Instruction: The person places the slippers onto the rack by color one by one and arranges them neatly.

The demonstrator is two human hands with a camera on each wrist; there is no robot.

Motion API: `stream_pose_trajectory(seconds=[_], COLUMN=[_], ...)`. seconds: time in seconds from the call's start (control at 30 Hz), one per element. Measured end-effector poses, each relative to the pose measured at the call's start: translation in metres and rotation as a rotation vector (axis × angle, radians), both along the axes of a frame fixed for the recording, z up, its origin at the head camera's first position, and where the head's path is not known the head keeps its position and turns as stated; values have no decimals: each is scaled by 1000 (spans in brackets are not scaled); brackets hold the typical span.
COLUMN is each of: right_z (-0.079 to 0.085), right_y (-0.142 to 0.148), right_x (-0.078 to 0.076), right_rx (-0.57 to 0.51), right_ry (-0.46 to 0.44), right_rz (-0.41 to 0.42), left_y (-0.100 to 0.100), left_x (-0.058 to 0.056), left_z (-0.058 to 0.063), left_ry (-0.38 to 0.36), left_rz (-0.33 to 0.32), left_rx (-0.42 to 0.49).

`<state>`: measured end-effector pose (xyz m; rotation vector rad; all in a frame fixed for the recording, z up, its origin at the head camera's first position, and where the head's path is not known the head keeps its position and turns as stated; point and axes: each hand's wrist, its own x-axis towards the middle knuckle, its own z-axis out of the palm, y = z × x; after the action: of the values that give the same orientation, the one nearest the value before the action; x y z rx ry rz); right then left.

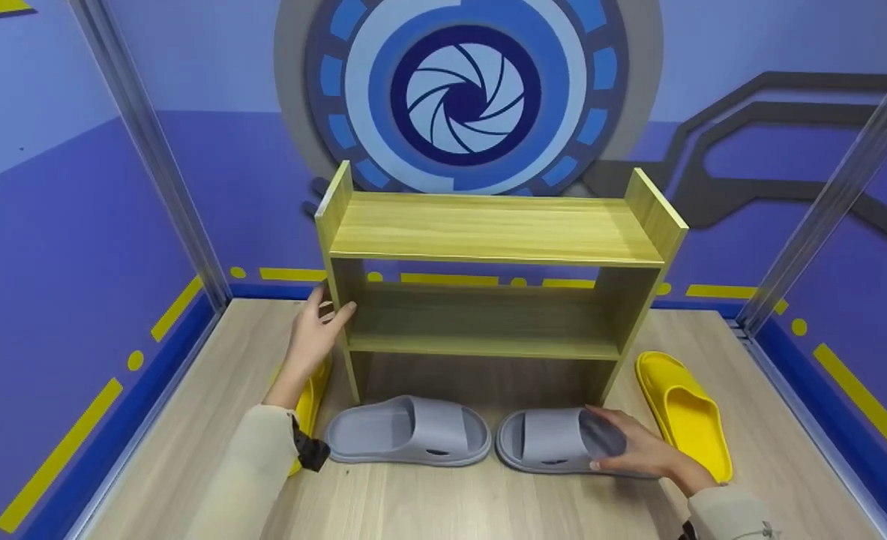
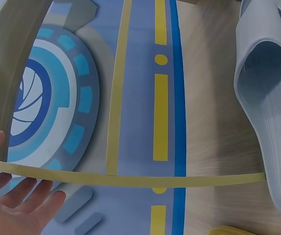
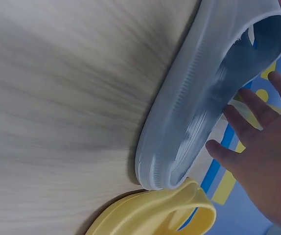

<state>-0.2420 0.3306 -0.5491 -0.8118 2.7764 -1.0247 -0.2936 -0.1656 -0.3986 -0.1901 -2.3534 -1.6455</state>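
A small wooden-look shelf rack [image 1: 488, 225] stands upright against the back wall. My left hand [image 1: 316, 330] holds its left side panel, thumb at the front edge and fingers on the outer face; the left wrist view shows that hand [image 2: 18, 205] astride the panel edge. Two grey slippers lie in front of the rack: a left one [image 1: 443, 435] and a right one [image 1: 555, 439]. Over the right slipper's open heel end spreads my right hand [image 1: 638, 446], thumb at the near side, fingers at the far side. In the right wrist view those fingers [image 3: 241, 122] look extended.
One yellow slipper [image 1: 687, 420] lies right of the rack. Another yellow slipper [image 1: 312, 397] is partly hidden behind my left forearm. Blue walls with metal corner posts [image 1: 151, 142] enclose the wood-look floor [image 1: 443, 502] on the left, back and right.
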Motion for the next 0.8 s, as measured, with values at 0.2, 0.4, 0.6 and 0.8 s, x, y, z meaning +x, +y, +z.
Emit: stream_pose_trajectory(seconds=[0.2,0.4,0.6,0.8], right_z=[-4,-5,-4,-4], right_y=[-1,-6,-11,-13], right_x=[-1,-1,-5,-6], right_rx=[36,118,192,227], right_ry=[55,61,6,-2], right_rz=[-23,-57,-86,-65], left_y=[3,4,5,6], left_x=[-6,-10,-12,-15], left_z=[0,1,1,2], left_ry=[-3,58,72,50], left_rz=[21,42,56,68], left_rx=[-5,-23,-50,-97])
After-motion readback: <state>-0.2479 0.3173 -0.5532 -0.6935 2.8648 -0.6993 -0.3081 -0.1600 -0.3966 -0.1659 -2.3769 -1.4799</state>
